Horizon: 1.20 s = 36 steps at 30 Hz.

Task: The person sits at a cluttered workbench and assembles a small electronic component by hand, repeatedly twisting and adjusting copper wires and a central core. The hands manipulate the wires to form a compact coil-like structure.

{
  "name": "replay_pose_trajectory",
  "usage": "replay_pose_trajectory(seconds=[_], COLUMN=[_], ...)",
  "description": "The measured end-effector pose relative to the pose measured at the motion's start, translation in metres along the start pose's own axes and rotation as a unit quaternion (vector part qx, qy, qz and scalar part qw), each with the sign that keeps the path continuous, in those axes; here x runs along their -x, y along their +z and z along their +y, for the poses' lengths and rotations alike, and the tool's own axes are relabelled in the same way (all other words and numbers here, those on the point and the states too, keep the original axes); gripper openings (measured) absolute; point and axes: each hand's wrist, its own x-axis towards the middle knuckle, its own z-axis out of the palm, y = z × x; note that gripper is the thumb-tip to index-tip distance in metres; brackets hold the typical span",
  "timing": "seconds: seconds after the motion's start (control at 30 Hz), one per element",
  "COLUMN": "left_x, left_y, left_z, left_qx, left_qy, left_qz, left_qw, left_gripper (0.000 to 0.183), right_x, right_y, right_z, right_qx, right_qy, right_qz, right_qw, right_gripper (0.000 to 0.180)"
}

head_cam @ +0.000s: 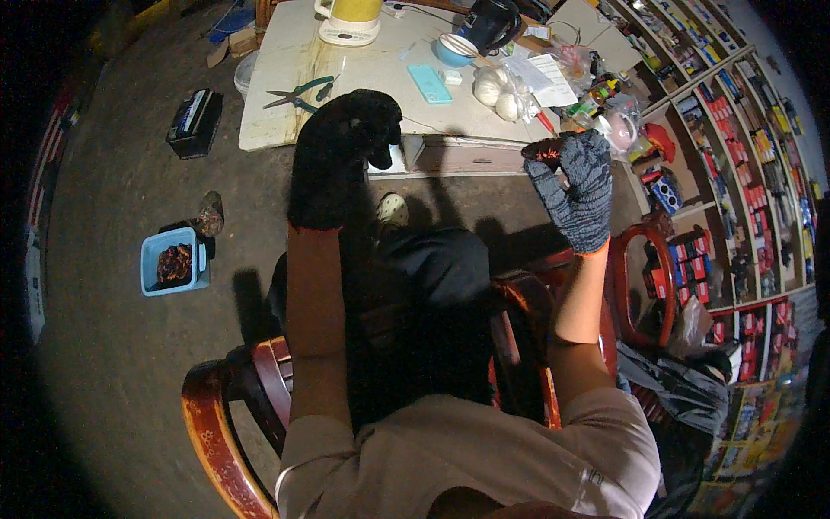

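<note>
My right hand, in a grey knit glove with an orange cuff, is raised beyond the table's front right edge. Its fingers and thumb close around a small dark bundle with reddish, copper-like strands. Over the table's front edge, my left hand is curled in a dark glove, mostly in shadow. A thin wire runs from its fingertips towards the bundle; the exact pinch is hidden. Just beyond the left hand, green-handled pliers lie with jaws apart on the pale table.
A light-blue phone, a bowl, a bag of garlic bulbs and a kettle stand on the table. Left on the floor are a blue basket with a dark coppery tangle and a black battery. Stocked shelves line the right.
</note>
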Motion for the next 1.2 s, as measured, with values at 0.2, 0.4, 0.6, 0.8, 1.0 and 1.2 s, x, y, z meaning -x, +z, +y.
replay_pose_trajectory(seconds=[0.2, 0.4, 0.6, 0.8, 1.0, 1.2], left_x=[0.002, -0.006, -0.001, 0.001, -0.001, -0.002], left_y=[0.002, 0.005, 0.021, 0.023, 0.027, 0.029], left_z=[-0.003, -0.018, -0.032, -0.049, -0.039, -0.031], left_qx=[-0.045, -0.170, -0.399, -0.292, -0.231, -0.249], left_qy=[-0.009, 0.043, 0.210, 0.115, 0.078, 0.086], left_qz=[0.036, -0.081, -0.205, -0.279, -0.254, -0.171], left_qw=[0.998, 0.981, 0.868, 0.907, 0.936, 0.949], left_gripper=[0.025, 0.019, 0.030, 0.024, 0.031, 0.041], right_x=[0.015, 0.010, -0.016, -0.011, -0.014, -0.008], right_y=[0.004, 0.005, 0.001, 0.026, 0.030, 0.022], right_z=[-0.001, -0.025, -0.039, -0.033, -0.012, -0.018], right_qx=[-0.186, -0.739, -0.774, -0.153, 0.142, -0.070], right_qy=[0.050, 0.212, 0.235, 0.152, 0.009, 0.103], right_qz=[0.010, 0.057, 0.112, 0.003, -0.009, -0.096], right_qw=[0.981, 0.637, 0.577, 0.976, 0.990, 0.988], right_gripper=[0.050, 0.055, 0.089, 0.061, 0.039, 0.029])
